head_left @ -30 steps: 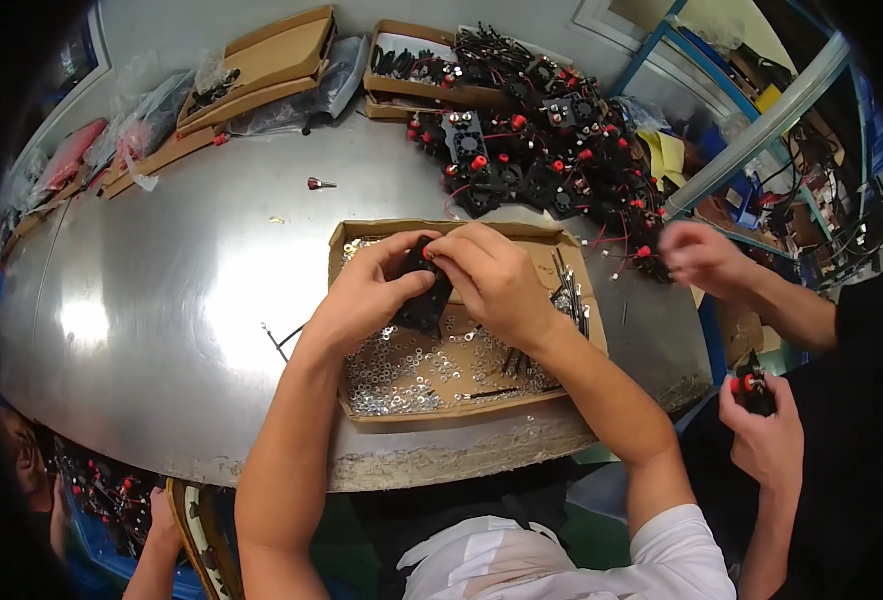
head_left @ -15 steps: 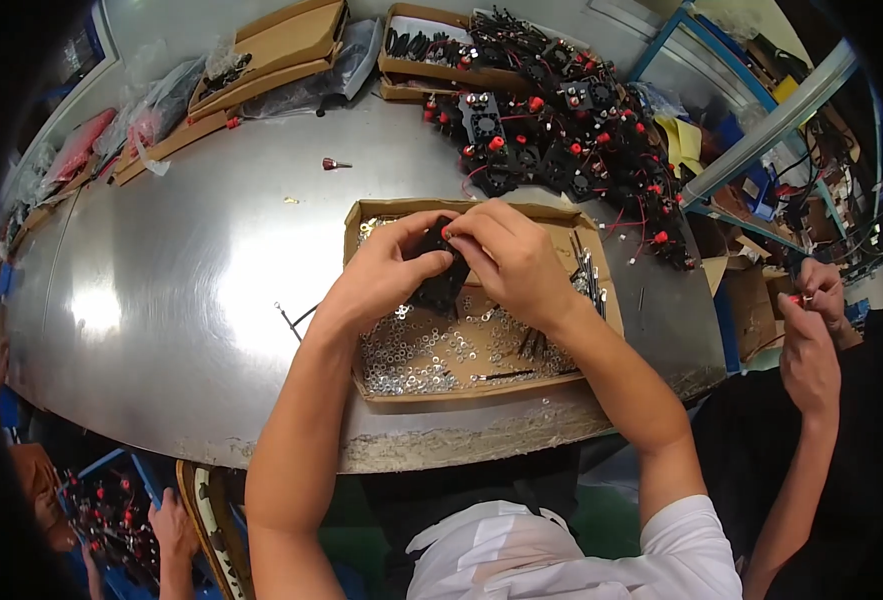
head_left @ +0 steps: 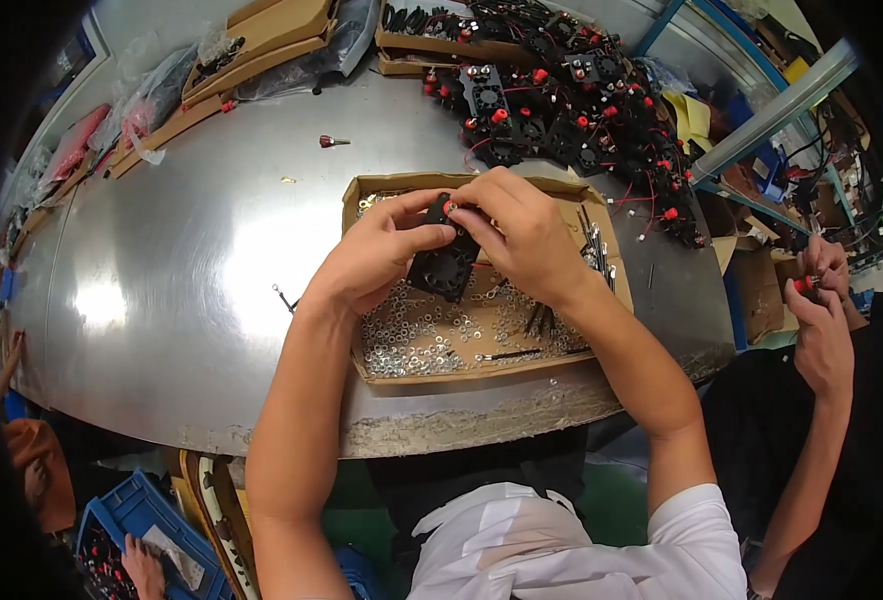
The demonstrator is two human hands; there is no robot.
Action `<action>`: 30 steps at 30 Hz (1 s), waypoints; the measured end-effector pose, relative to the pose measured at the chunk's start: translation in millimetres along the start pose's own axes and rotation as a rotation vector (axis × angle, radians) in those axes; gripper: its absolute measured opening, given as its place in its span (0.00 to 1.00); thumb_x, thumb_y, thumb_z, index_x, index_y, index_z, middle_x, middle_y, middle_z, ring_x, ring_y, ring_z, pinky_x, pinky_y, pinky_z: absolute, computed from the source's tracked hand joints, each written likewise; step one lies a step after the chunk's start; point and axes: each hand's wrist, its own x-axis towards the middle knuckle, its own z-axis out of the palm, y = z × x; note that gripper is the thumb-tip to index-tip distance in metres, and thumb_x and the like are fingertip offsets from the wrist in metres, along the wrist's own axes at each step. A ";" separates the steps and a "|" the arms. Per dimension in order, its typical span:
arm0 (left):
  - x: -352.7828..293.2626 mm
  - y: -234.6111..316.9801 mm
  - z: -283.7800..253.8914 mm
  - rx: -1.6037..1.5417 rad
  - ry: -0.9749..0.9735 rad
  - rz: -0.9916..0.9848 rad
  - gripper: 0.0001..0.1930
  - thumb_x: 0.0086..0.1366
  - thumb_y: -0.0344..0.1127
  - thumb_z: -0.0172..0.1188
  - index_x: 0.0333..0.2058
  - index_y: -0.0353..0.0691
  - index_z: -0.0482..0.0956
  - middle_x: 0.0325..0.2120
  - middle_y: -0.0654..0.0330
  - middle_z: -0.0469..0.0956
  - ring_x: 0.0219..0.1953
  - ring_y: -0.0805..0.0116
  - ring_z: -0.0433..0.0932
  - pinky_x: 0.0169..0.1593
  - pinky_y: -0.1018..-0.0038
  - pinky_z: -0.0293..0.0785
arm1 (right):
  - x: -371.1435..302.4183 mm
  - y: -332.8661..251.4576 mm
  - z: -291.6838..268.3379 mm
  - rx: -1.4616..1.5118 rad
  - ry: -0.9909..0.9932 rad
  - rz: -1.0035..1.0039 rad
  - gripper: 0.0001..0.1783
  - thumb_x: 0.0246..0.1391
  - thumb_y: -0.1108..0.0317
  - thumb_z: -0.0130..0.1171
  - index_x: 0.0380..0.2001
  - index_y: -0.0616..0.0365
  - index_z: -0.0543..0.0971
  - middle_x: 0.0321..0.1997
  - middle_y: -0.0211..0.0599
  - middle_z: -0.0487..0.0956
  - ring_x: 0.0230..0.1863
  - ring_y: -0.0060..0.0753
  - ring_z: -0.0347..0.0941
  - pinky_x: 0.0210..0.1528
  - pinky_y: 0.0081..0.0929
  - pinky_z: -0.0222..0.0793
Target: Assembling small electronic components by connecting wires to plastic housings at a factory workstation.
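Observation:
My left hand is closed round the upper left edge of a black panel with a built-in fan, held tilted above a shallow cardboard tray. At the panel's top, my right hand pinches a red terminal post between thumb and fingers. Whether a small nut or washer sits in that pinch is hidden. Many loose silver nuts and washers cover the tray's bottom. Short black cables with ring ends lie among them, with others along the right side.
Black fan panels with red posts are heaped behind the tray on the metal table. A loose red-and-metal terminal lies farther left. At right, a co-worker's hands hold a red part. Another person's hand touches a blue crate at lower left.
The panel has turned in my left hand, and its fan face shows more. My right fingers remain at the red post. At lower left, the blue crate and the other person's hand have shifted.

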 end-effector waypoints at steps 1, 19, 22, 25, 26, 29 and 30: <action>-0.9 0.8 -0.3 -0.043 -0.013 -0.019 0.26 0.63 0.26 0.63 0.60 0.30 0.68 0.44 0.57 0.80 0.45 0.73 0.79 0.48 0.76 0.79 | -0.2 0.6 0.4 -0.010 -0.007 -0.003 0.07 0.53 0.76 0.63 0.36 0.63 0.78 0.34 0.42 0.78 0.35 0.43 0.77 0.38 0.34 0.73; -15.9 -7.9 -20.9 -0.044 0.199 -0.078 0.19 0.68 0.38 0.61 0.53 0.31 0.75 0.42 0.57 0.81 0.39 0.71 0.82 0.42 0.74 0.82 | 19.7 -145.1 -78.4 0.855 -0.402 0.284 0.12 0.44 0.72 0.58 0.33 0.55 0.86 0.26 0.36 0.79 0.24 0.35 0.75 0.28 0.30 0.70; 10.0 4.7 1.6 0.011 0.120 -0.020 0.22 0.67 0.39 0.62 0.53 0.31 0.74 0.44 0.57 0.81 0.42 0.72 0.81 0.45 0.75 0.81 | 54.7 -173.8 -49.7 0.752 -0.331 0.296 0.12 0.44 0.71 0.58 0.34 0.55 0.85 0.27 0.36 0.79 0.25 0.35 0.75 0.28 0.30 0.70; 6.9 2.9 3.4 0.001 0.143 -0.073 0.22 0.67 0.40 0.62 0.54 0.30 0.74 0.43 0.57 0.80 0.42 0.72 0.81 0.45 0.75 0.81 | 46.9 -159.0 -66.3 0.740 -0.317 0.279 0.12 0.45 0.71 0.58 0.34 0.55 0.84 0.27 0.36 0.79 0.26 0.35 0.75 0.29 0.30 0.70; 7.9 3.4 3.5 0.010 0.135 -0.077 0.22 0.67 0.40 0.62 0.54 0.31 0.74 0.43 0.57 0.80 0.42 0.72 0.81 0.45 0.75 0.81 | 44.3 -156.4 -70.2 0.730 -0.312 0.271 0.12 0.45 0.71 0.58 0.35 0.55 0.84 0.28 0.36 0.79 0.26 0.35 0.75 0.29 0.30 0.70; 8.0 7.7 14.1 0.023 0.138 -0.049 0.22 0.67 0.40 0.62 0.54 0.31 0.74 0.43 0.58 0.80 0.42 0.72 0.81 0.44 0.75 0.81 | 37.0 -152.8 -87.6 0.696 -0.303 0.260 0.12 0.45 0.71 0.58 0.35 0.54 0.84 0.28 0.36 0.79 0.26 0.35 0.74 0.30 0.30 0.69; 3.6 3.3 6.0 0.027 0.155 -0.051 0.22 0.68 0.40 0.62 0.54 0.31 0.74 0.43 0.58 0.81 0.42 0.73 0.81 0.44 0.75 0.81 | 33.4 -149.7 -86.5 0.712 -0.315 0.252 0.12 0.45 0.71 0.58 0.36 0.54 0.83 0.28 0.36 0.79 0.27 0.35 0.74 0.30 0.30 0.69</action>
